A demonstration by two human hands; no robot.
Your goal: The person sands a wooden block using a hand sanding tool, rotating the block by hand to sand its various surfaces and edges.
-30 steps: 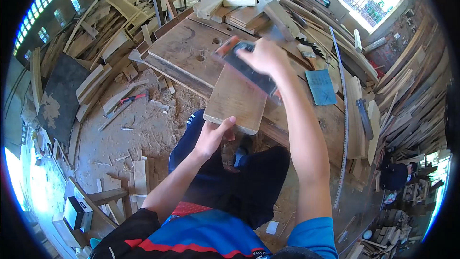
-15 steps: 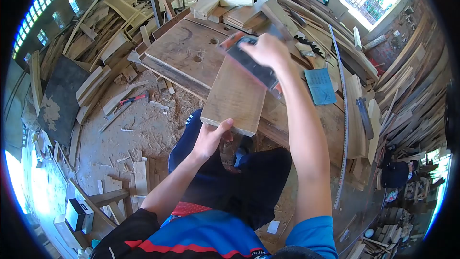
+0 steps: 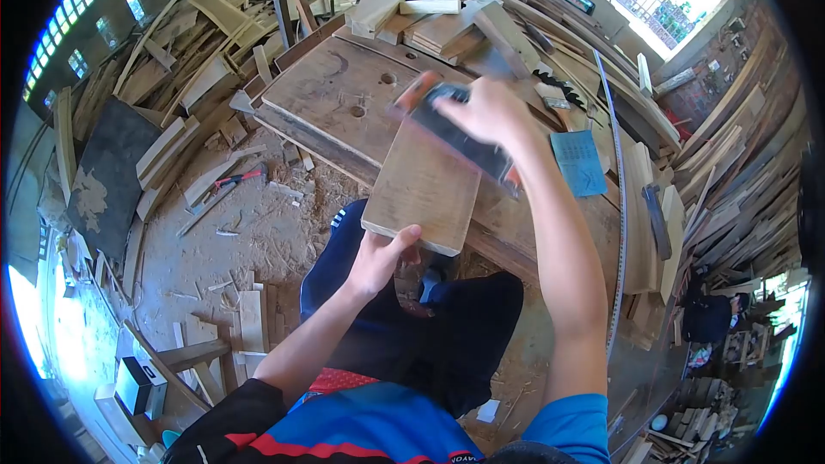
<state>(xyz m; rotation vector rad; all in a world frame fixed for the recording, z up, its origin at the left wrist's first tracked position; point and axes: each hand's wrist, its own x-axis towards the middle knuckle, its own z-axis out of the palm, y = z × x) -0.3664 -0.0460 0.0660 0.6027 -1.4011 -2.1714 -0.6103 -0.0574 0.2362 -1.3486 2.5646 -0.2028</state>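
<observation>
While the left hand [image 3: 384,258] is gripping the near edge of a wooden board [image 3: 423,185], thumb on top and fingers beneath, the right hand [image 3: 488,112] is clasping a black-and-orange hand tool [image 3: 455,131], slightly blurred, over the board's far end. The board is reaching out from the table [image 3: 322,90] toward the person's lap. Right of the tool, a blue-green sheet [image 3: 578,163] is lying on the table, near a long measuring strip [image 3: 620,198].

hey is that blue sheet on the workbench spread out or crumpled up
Spread out: the blue sheet lies nearly flat on the workbench, with its corners showing.
</observation>
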